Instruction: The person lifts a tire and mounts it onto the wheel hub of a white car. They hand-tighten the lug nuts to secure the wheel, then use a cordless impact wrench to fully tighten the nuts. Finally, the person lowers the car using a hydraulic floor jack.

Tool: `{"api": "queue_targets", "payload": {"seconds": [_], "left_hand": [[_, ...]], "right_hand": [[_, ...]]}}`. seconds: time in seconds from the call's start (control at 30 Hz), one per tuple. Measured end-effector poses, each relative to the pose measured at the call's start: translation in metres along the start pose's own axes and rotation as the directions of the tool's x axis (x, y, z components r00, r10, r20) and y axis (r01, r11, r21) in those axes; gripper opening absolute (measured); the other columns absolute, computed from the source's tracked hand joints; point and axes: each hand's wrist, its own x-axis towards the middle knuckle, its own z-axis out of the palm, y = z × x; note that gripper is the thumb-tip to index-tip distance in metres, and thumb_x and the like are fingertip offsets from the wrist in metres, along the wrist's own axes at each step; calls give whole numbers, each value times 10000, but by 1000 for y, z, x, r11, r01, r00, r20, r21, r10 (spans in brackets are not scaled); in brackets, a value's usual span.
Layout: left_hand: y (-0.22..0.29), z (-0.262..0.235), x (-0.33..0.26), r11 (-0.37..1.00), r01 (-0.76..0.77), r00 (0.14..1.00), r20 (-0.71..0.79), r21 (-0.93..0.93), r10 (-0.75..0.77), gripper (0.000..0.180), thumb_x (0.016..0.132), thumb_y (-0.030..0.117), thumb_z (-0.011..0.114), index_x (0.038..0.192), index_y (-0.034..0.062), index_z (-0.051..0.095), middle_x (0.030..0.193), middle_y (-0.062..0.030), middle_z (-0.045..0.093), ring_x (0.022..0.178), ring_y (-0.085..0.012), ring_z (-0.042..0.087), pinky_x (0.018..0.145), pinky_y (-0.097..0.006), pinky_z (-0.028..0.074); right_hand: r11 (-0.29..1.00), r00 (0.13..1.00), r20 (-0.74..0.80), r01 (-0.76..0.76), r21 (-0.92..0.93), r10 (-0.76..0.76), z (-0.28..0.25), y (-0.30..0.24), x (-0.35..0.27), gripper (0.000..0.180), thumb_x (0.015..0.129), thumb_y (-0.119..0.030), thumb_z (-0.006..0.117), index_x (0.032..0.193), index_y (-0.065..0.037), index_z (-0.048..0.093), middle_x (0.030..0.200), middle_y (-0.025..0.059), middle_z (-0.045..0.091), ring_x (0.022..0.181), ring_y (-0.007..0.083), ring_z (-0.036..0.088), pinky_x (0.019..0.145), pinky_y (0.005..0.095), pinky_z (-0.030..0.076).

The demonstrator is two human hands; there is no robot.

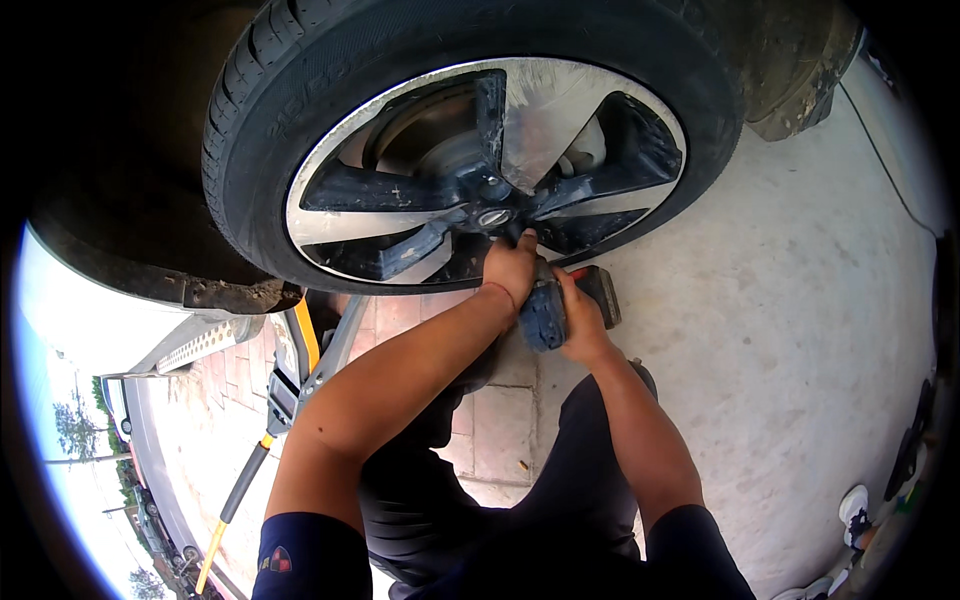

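**Both hands bring a power tool up to the wheel's hub**

The left arm bends sharply at the elbow, its forearm slanting right and away to the wheel (492,190). The left hand (510,268) is at the far end of the power tool (543,318), just on the near side of the hub, with a red cord (498,289) round its wrist. One digit points up toward the hub; the other fingers are largely hidden, so I cannot tell whether they are clamped.

The right forearm reaches away and slightly left, straighter than the other. The fingers of the right hand (585,328) are clamped on the tool's grip, thumb along its side; a red-and-black battery (600,293) juts out to the right.

The tool is between the person's knees and the wheel, its nose hidden near the hub. A yellow-and-grey jack (285,395) stands to the left.
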Motion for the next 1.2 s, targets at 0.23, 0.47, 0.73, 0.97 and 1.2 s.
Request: {"api": "queue_targets", "payload": {"seconds": [0.23, 0.47, 0.73, 0.97, 1.2], "left_hand": [[5, -1, -5, 999, 37, 998, 42, 11, -38, 534, 988, 425, 556, 1268, -30, 573, 1139, -145, 647, 997, -233, 614, 888, -380, 483], [9, 2, -3, 999, -15, 999, 52, 46, 12, 548, 979, 448, 574, 1256, -25, 590, 1143, -149, 653, 989, -240, 618, 895, -377, 479], [-9, -14, -42, 978, 146, 983, 132, -148, -127, 538, 968, 445, 600, 1265, -2, 557, 1075, -113, 655, 949, -217, 636, 854, -354, 510], [22, -76, -87, 895, 117, 990, 122, -430, -71, 442, 993, 375, 523, 1161, -27, 600, 967, -116, 639, 864, -202, 607, 824, -340, 487], [59, -90, -70, 923, 91, 993, 99, -373, -58, 270, 974, 259, 638, 1036, -5, 640, 879, -92, 668, 760, -212, 652, 743, -340, 546]], "right_hand": [[999, 1000, 10, -4, 38, 4, 4, 5, -5, 930, 732, -139, 792, 1494, -84, 262, 1108, 252, 648, 1029, 446, 637, 871, 439, 506], [998, 999, -5, 52, -20, -52, -3, 7, -1, 907, 719, -106, 798, 1477, -61, 303, 1158, 247, 633, 1068, 437, 626, 892, 435, 503], [984, 996, 70, 63, -169, -51, -20, -34, -37, 879, 693, -22, 777, 1446, -23, 324, 1339, 236, 532, 1228, 407, 537, 1014, 441, 456], [976, 970, 137, 210, -54, -201, -8, -81, -10, 872, 687, -25, 778, 1436, -42, 332, 1319, 231, 535, 1237, 417, 526, 1004, 446, 464], [996, 999, -27, 44, 75, -42, 27, -93, 8, 934, 710, -167, 822, 1461, -47, 280, 1295, 266, 565, 1136, 467, 586, 930, 489, 502]]}}
